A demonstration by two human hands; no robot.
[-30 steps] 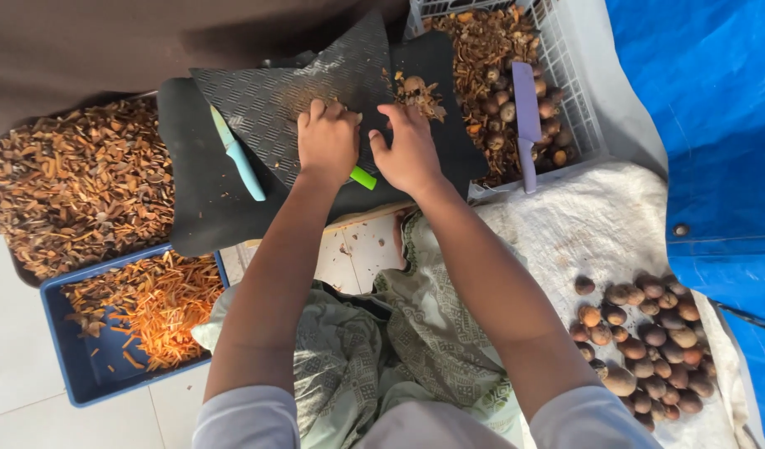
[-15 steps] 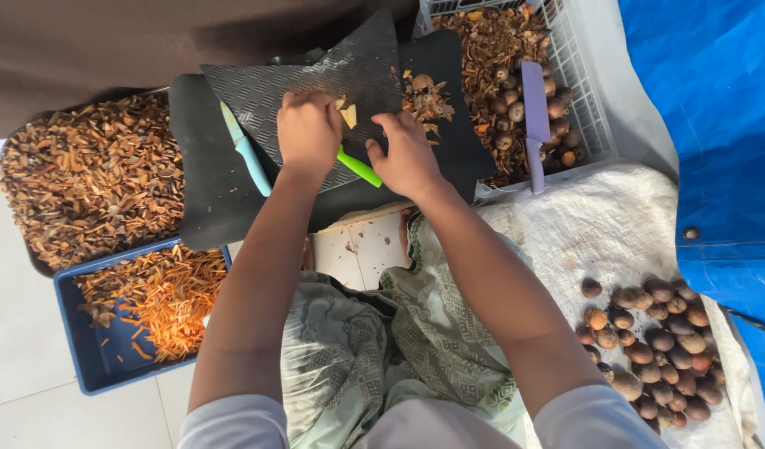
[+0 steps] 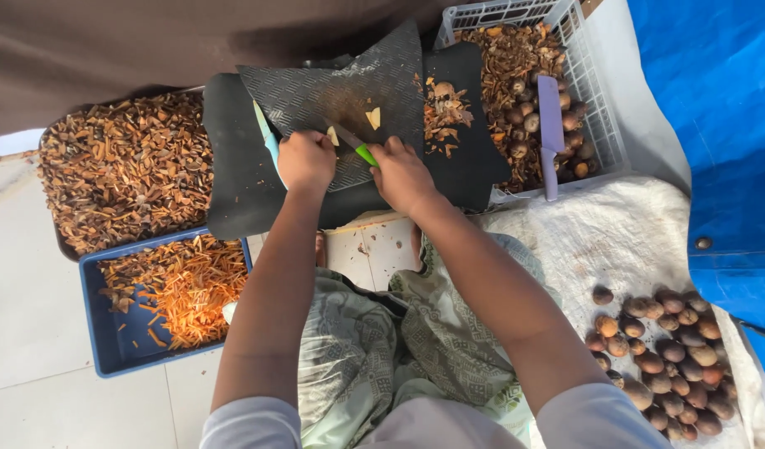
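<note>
My right hand (image 3: 402,173) grips a small knife with a green handle (image 3: 365,155), its blade lying on the black ribbed rubber mat (image 3: 357,83). My left hand (image 3: 306,160) is closed over a small pale piece at the mat's near edge. Another pale cut piece (image 3: 372,118) lies on the mat beyond the blade. A light blue-handled knife (image 3: 266,133) rests on the mat just left of my left hand.
A tray of brown husk chips (image 3: 125,166) sits at left, a blue tray of orange shreds (image 3: 170,291) below it. A white crate (image 3: 599,108) holds nuts, husks and a purple knife (image 3: 550,133). Round brown nuts (image 3: 669,357) lie on white sacking at right.
My left hand has come back toward me to the mat's near edge. The green-handled knife has swung so its blade now lies on the mat, and a cut pale piece shows beyond it.
</note>
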